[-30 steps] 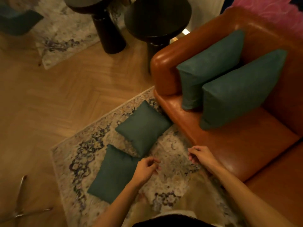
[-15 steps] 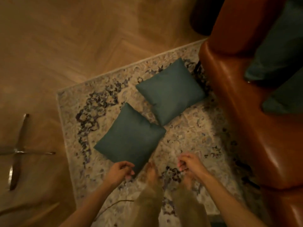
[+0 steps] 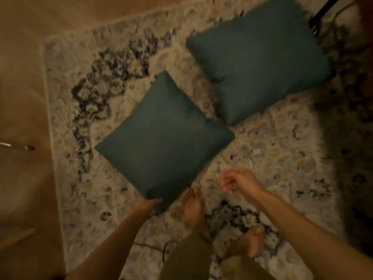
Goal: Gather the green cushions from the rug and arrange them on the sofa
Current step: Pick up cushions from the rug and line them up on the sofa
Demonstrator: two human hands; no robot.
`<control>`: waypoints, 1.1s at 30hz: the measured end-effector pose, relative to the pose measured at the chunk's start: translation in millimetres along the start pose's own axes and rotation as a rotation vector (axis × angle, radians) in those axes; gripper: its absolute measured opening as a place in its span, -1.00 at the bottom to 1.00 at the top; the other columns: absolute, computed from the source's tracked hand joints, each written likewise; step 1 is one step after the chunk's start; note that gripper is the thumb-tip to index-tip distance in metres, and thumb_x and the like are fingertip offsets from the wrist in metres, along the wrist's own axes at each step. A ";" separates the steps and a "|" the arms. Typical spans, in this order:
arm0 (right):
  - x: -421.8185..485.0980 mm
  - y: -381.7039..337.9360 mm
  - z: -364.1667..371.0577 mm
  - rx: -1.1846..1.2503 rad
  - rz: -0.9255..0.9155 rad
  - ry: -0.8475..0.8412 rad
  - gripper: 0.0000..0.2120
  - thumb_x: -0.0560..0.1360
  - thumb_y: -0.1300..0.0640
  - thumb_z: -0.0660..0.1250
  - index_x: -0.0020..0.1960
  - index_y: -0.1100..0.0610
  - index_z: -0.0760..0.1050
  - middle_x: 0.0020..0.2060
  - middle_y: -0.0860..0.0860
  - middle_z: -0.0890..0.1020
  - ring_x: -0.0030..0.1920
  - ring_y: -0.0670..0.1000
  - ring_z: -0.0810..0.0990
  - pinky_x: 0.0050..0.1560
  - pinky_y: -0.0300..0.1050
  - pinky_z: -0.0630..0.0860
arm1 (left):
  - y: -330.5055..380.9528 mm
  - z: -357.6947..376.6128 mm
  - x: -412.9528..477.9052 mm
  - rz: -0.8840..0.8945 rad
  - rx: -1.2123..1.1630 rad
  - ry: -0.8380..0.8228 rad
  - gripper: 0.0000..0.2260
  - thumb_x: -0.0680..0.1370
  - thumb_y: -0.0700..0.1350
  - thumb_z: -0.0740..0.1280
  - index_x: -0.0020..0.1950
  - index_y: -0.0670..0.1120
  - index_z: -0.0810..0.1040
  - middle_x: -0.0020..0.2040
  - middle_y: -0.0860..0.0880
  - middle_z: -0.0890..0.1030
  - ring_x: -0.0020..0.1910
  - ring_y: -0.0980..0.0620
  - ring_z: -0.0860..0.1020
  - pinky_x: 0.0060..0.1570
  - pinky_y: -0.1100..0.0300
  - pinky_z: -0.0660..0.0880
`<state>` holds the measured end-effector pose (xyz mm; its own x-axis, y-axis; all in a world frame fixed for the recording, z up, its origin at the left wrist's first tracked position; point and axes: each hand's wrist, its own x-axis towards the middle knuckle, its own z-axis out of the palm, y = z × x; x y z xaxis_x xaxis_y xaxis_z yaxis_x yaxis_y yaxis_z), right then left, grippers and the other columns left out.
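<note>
Two dark green cushions lie flat on the patterned rug (image 3: 272, 150). The near cushion (image 3: 163, 138) sits at the centre, turned like a diamond. The far cushion (image 3: 260, 63) lies up and to the right, its lower corner almost touching the near one. My left hand (image 3: 146, 205) is at the near cushion's bottom corner, its fingers tucked under the edge and hidden. My right hand (image 3: 241, 182) hovers over the rug to the right of that corner, fingers loosely curled, holding nothing. The sofa is out of view.
My bare feet (image 3: 193, 207) stand on the rug just below the near cushion. Wooden floor (image 3: 22, 98) lies to the left, with a metal leg (image 3: 18, 146) at the left edge. A dark furniture leg (image 3: 321, 15) shows at the top right.
The view has dropped and closed in on the rug; the sofa has left the frame. My left hand has reached the near cushion's bottom corner. My right hand has stayed free beside it.
</note>
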<state>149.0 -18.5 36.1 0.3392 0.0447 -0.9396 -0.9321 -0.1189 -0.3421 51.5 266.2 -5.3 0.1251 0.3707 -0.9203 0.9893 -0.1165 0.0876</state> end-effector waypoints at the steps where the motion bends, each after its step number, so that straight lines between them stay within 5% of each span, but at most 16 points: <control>1: 8.2 7.3 3.1 -0.027 0.009 0.001 -0.86 0.54 0.32 0.22 -0.15 0.23 0.52 -0.47 0.09 0.60 -0.54 -0.02 0.52 -0.48 -0.25 0.34 | -9.6 10.0 10.1 -0.043 -0.040 -0.026 -0.63 0.46 -0.19 0.45 0.22 -0.16 0.45 0.13 -0.10 0.53 0.02 -0.09 0.48 0.06 -0.04 0.53; 6: 16.7 18.0 15.1 -0.127 0.026 -0.040 -0.88 0.55 0.28 0.25 -0.15 0.21 0.51 -0.35 0.13 0.60 -0.41 0.05 0.52 -0.38 -0.18 0.37 | -31.8 29.8 53.4 -0.143 -0.194 0.062 -0.58 0.42 -0.15 0.48 0.21 -0.22 0.44 0.06 -0.19 0.56 -0.14 -0.13 0.57 -0.03 -0.03 0.59; 11: 7.5 22.5 24.7 -0.130 0.026 -0.044 -0.83 0.57 0.20 0.24 -0.16 0.21 0.53 -0.33 0.13 0.62 -0.39 0.05 0.55 -0.34 -0.15 0.39 | -23.6 3.3 56.5 0.177 0.335 0.188 -0.85 0.42 -0.17 0.34 -0.11 -0.25 0.60 -0.13 -0.23 0.65 -0.13 -0.20 0.63 -0.13 -0.07 0.61; 14: -6.3 24.4 22.5 -0.115 0.058 -0.030 -0.88 0.57 0.20 0.26 -0.04 0.22 0.55 -0.27 0.13 0.62 -0.32 0.05 0.56 -0.31 -0.15 0.42 | 4.8 -13.2 20.3 0.285 0.437 0.074 -0.85 0.40 -0.21 0.32 -0.37 -0.19 0.58 -0.34 -0.18 0.66 -0.30 -0.14 0.65 -0.26 -0.05 0.63; 20: -58.3 17.9 18.4 0.014 0.146 -0.019 -0.84 0.58 0.16 0.27 0.12 0.13 0.55 0.05 0.18 0.64 0.09 0.14 0.59 -0.04 -0.03 0.53 | 45.1 -46.6 -77.6 0.250 0.339 -0.253 -0.78 0.55 -0.30 0.30 -0.31 -0.23 0.45 -0.44 -0.12 0.64 -0.43 -0.02 0.65 -0.37 0.09 0.60; 24: -110.1 4.3 21.4 -0.004 0.197 -0.017 -0.65 0.57 0.07 0.31 0.31 0.17 0.44 0.08 0.12 0.56 0.08 0.10 0.54 0.05 0.03 0.51 | 76.4 -48.7 -143.7 0.321 0.375 -0.379 -0.79 0.56 -0.25 0.28 -0.28 -0.23 0.46 -0.26 -0.20 0.69 -0.37 -0.04 0.67 -0.26 0.05 0.59; 29: -171.7 2.7 28.6 0.200 0.447 -0.098 -0.13 0.34 -0.35 0.39 0.51 -0.01 0.21 0.47 0.13 0.30 0.42 0.26 0.33 0.28 0.35 0.34 | 117.8 -38.4 -224.1 0.374 0.263 -0.464 -0.75 0.56 -0.28 0.27 -0.33 -0.20 0.44 -0.29 -0.15 0.69 -0.42 0.01 0.65 -0.46 0.22 0.54; 33: -216.5 -11.7 22.6 0.573 0.469 -0.175 -0.41 0.42 -0.19 0.42 0.30 0.10 0.39 0.19 0.14 0.52 0.32 0.32 0.44 0.16 0.42 0.40 | 123.7 -43.0 -270.5 0.325 0.160 -0.507 -0.81 0.56 -0.26 0.29 -0.27 -0.21 0.46 -0.29 -0.13 0.70 -0.41 0.00 0.67 -0.45 0.21 0.57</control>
<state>83.7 -4.4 243.6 -0.0892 0.2787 -0.9562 -0.9102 0.3671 0.1919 143.2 191.2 270.9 0.3277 -0.1856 -0.9264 0.8783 -0.3015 0.3711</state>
